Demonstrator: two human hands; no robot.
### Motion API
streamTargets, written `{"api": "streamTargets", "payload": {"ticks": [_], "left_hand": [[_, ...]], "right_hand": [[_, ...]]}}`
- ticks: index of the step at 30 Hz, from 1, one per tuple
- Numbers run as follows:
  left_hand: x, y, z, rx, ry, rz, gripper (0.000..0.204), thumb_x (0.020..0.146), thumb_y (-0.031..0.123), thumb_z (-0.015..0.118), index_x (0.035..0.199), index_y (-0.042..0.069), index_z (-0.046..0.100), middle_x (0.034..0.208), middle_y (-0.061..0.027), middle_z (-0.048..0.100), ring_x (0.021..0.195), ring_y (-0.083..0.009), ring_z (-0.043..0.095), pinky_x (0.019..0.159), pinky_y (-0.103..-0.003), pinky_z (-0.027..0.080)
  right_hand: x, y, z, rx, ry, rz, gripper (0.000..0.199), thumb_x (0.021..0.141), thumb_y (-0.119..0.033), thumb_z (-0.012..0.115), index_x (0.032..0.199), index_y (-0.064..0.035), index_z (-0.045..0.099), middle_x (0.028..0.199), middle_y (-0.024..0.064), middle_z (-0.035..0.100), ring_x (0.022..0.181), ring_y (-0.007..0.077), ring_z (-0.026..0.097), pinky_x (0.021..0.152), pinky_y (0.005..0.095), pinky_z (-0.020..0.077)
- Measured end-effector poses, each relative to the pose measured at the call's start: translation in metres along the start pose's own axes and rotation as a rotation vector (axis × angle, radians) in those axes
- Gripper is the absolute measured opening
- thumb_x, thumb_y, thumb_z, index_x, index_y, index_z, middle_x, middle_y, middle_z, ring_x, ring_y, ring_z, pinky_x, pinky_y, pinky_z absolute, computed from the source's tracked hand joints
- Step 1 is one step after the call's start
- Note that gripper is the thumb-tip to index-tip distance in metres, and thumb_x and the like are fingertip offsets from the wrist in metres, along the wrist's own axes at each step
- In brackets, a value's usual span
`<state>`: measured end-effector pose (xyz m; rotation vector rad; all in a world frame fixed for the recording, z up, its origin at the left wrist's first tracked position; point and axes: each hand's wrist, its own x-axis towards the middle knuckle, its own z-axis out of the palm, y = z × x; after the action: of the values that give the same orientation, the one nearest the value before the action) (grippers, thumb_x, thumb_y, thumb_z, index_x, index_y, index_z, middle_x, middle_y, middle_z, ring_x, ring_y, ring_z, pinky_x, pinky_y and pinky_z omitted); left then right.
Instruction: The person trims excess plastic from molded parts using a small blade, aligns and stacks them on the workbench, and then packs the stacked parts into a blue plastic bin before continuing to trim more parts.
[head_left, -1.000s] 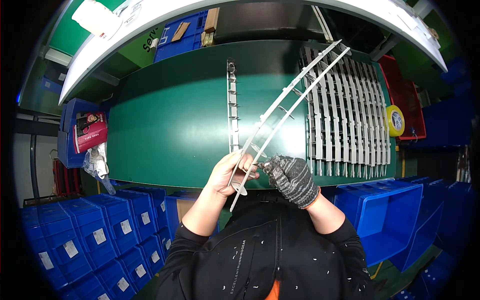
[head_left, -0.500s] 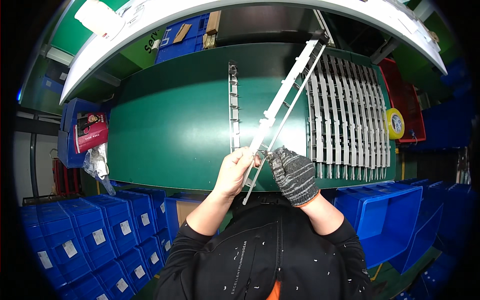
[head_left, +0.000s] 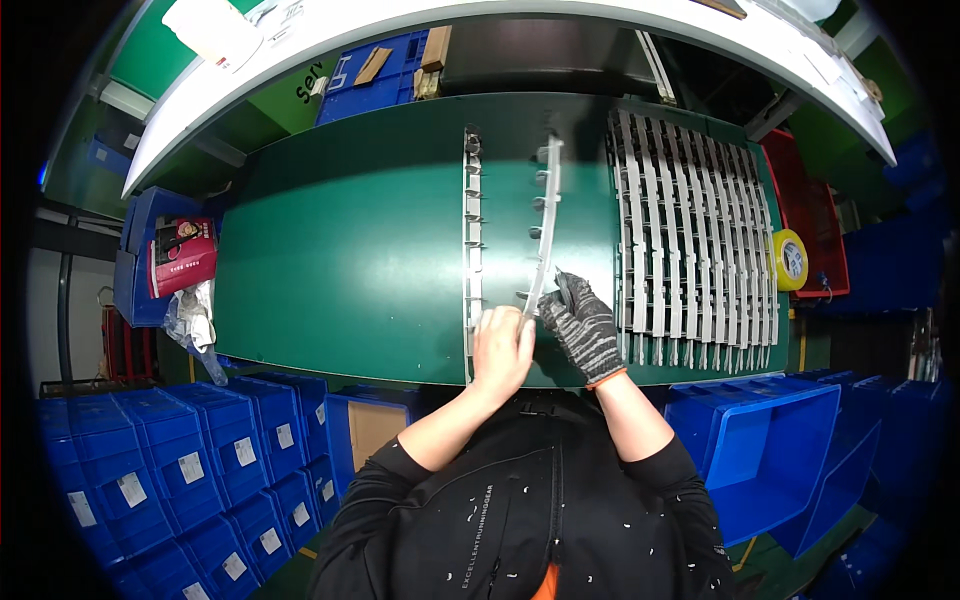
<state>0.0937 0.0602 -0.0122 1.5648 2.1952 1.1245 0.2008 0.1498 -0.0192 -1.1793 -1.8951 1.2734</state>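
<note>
A long, narrow pale strip with clip-like tabs along one side [head_left: 550,205] stands out over the table, its near end between my hands. My bare left hand [head_left: 502,348] is closed on that near end, the thumb along it. My right hand [head_left: 583,328], in a grey-and-black striped knit glove with an orange cuff, is curled against the strip's right side near the same end; its fingertips are partly hidden. Left of it, a similar tabbed strip [head_left: 473,215] lies lengthwise on the green tabletop [head_left: 340,260], its near end close to my left hand.
Several like strips [head_left: 690,235] lie side by side at the right, with a yellow tape roll [head_left: 790,260] and red bin [head_left: 815,220] beyond. A blue box with a red packet [head_left: 183,258] stands at the left edge. Blue crates [head_left: 770,440] flank me below; a white shelf [head_left: 480,22] crosses the far side.
The held strip has swung from a rightward slant to nearly upright in view, turning so its tabs face left. My left hand has moved slightly right, and the right hand slightly up.
</note>
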Motion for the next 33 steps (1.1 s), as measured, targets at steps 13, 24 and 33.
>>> {"api": "streamTargets", "payload": {"ticks": [13,24,33], "left_hand": [[0.010,-0.106,0.005,0.211,-0.001,-0.430,0.041,0.067,0.014,0.060,0.105,0.000,0.050,0.117,-0.0162,0.045,0.111,-0.0330,0.039,0.092,-0.042,0.033],[-0.085,-0.171,-0.091,-0.287,0.657,-0.606,0.015,0.085,0.006,0.052,0.100,0.002,0.054,0.106,-0.0087,0.046,0.079,-0.0135,0.052,0.072,-0.027,0.046],[-0.147,-0.114,-0.160,0.154,0.953,-0.639,0.029,0.085,0.004,0.049,0.114,0.002,0.052,0.111,-0.0094,0.048,0.096,-0.0179,0.051,0.084,-0.029,0.040]], "right_hand": [[0.038,0.043,-0.006,-0.799,0.066,0.254,0.041,0.085,-0.035,0.048,0.105,-0.0002,0.057,0.097,0.0239,0.059,0.091,0.0365,0.057,0.082,0.0426,0.0450],[0.028,0.014,0.099,-0.734,-0.698,-0.095,0.026,0.082,-0.026,0.052,0.093,-0.0029,0.058,0.084,0.0172,0.061,0.075,0.0294,0.061,0.065,0.0383,0.0494],[-0.038,-0.018,0.140,-0.610,-1.024,-0.592,0.026,0.086,-0.023,0.042,0.094,-0.0051,0.059,0.092,0.0185,0.059,0.080,0.0325,0.060,0.070,0.0417,0.0472]]}}
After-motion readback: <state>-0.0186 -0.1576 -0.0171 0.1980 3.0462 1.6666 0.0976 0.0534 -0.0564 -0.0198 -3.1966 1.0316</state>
